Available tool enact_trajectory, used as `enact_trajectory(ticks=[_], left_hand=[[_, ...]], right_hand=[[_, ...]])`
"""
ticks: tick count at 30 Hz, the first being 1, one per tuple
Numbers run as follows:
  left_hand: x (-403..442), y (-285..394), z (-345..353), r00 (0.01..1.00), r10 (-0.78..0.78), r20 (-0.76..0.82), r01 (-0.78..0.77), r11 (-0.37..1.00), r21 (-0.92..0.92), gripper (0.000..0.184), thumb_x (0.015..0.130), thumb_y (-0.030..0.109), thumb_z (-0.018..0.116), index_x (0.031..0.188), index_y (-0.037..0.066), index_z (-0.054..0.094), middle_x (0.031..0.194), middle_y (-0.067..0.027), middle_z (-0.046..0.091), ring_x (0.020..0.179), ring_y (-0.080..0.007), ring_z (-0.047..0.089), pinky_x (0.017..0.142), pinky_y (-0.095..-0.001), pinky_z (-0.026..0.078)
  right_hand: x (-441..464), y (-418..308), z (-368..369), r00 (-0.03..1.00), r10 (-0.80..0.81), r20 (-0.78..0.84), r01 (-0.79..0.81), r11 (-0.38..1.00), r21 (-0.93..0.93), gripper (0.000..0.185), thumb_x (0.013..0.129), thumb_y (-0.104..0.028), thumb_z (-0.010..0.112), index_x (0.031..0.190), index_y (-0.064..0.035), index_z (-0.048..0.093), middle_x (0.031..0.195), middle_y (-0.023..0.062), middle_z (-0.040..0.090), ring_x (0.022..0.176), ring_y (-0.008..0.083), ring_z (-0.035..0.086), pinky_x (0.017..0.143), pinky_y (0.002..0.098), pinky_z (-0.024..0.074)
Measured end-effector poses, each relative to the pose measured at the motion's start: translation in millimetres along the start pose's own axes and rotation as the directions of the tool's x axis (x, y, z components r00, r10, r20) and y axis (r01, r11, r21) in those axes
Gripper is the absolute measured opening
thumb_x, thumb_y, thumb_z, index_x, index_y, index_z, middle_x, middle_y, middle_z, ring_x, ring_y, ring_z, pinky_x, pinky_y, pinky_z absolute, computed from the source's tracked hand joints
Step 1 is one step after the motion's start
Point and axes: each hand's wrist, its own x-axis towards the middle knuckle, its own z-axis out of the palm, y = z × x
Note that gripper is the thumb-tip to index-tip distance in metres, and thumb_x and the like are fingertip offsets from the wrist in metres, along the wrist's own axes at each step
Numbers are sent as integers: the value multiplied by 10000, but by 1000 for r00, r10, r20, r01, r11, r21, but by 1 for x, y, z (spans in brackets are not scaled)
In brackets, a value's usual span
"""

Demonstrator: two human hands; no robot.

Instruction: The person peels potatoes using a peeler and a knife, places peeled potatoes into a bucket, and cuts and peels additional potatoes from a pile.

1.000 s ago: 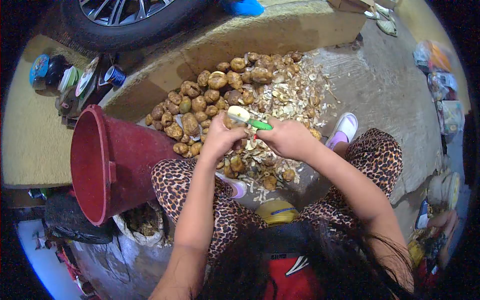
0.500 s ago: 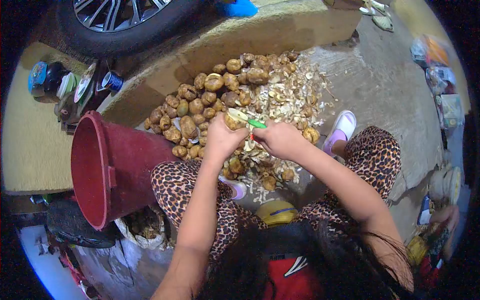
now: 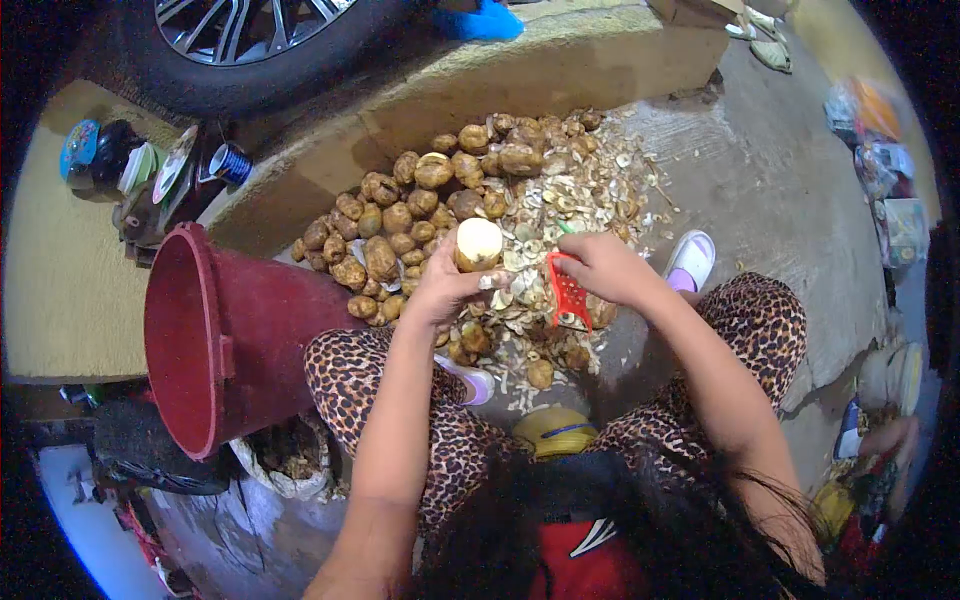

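Note:
In my left hand (image 3: 440, 285) is a partly peeled potato (image 3: 479, 245), its pale bare flesh facing up and brown skin at its lower edge. My right hand (image 3: 605, 268) is closed on a peeler (image 3: 568, 295) with a red, perforated part hanging below the fingers and a green tip above them. Hand and peeler are apart from the potato, to its right. Below both hands spread cut peelings (image 3: 560, 205), with several brown unpeeled potatoes (image 3: 380, 258) heaped to the left.
A large dark red bucket (image 3: 265, 320) lies tipped on the left, its mouth facing left. Behind the heap runs a low concrete ledge (image 3: 400, 115) with a car wheel (image 3: 250, 90) above it. A yellow container (image 3: 555, 432) stands between my legs. Bags (image 3: 880, 155) line the far right.
My right hand has moved right, away from the potato, and the peeler has turned so its red part shows. The potato has rotated in my left hand, its pale face now up.

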Motion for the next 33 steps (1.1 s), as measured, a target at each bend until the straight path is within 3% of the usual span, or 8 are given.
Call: enact_trajectory(ticks=[2, 5, 8, 17, 21, 24, 27, 33], left_hand=[[-1, -2, -2, 1000, 10, 6, -10, 996, -87, 425, 752, 173, 686, 1107, 52, 486, 857, -37, 592, 656, -134, 579, 482, -242, 481], [1, 6, -2, 985, -12, 175, 122, 765, -633, 342, 874, 301, 534, 1111, 57, 497, 875, -59, 604, 722, -175, 605, 545, -292, 523], [6, 0, 2, 997, -82, -5, 62, 789, -611, 322, 915, 316, 445, 1135, 87, 497, 945, -81, 614, 800, -208, 620, 594, -329, 536], [20, -1, 0, 988, -40, -146, -62, 771, -633, 418, 759, -5, 505, 1172, -3, 445, 1146, -151, 540, 1093, -293, 525, 948, -445, 420], [22, -3, 2, 992, -15, -124, -75, 721, -689, 432, 726, -37, 493, 1156, -29, 456, 1141, -163, 544, 1111, -314, 510, 988, -462, 381], [21, 0, 6, 996, -54, -64, -10, 681, -732, 366, 724, -77, 504, 1085, -29, 471, 1042, -152, 562, 988, -286, 574, 878, -399, 484], [17, 4, 7, 996, -85, 26, 84, 815, -573, 343, 757, -30, 565, 1088, -7, 479, 978, -103, 582, 916, -226, 598, 827, -334, 500], [17, 9, 17, 992, 46, -119, -56, 995, -83, 422, 706, -29, 664, 1089, 20, 495, 914, -39, 600, 831, -117, 586, 753, -249, 486]], right_hand=[[-1, -4, -11, 1000, 25, 2, -25, 999, 33, 254, 837, -246, 498, 792, 4, 520, 729, 208, 556, 711, 375, 548, 637, 430, 420], [0, -13, -22, 1000, 2, -6, -2, 999, 42, 273, 850, -254, 499, 774, 8, 510, 719, 197, 541, 706, 359, 542, 633, 417, 414], [1, -17, -23, 999, -42, -10, 42, 999, 27, 276, 855, -256, 498, 775, 8, 506, 710, 195, 533, 710, 358, 539, 644, 419, 417], [3, -28, -14, 987, -108, 115, 106, 994, 25, 292, 859, -275, 496, 774, 4, 499, 732, 201, 533, 739, 378, 536, 671, 441, 423], [4, -36, -12, 981, -157, 112, 154, 988, 34, 284, 860, -272, 493, 780, 0, 502, 728, 197, 532, 738, 377, 536, 668, 445, 425], [6, -38, -12, 979, -179, 97, 178, 984, 24, 270, 859, -264, 491, 790, -3, 508, 725, 191, 534, 741, 375, 539, 675, 445, 429], [7, -39, -12, 977, -203, 69, 202, 979, 16, 255, 855, -253, 493, 796, -6, 513, 737, 187, 541, 745, 370, 543, 680, 446, 432], [5, -41, -27, 991, -129, -32, 125, 987, -104, 223, 843, -239, 507, 785, -26, 536, 705, 169, 514, 723, 348, 549, 648, 437, 438]])
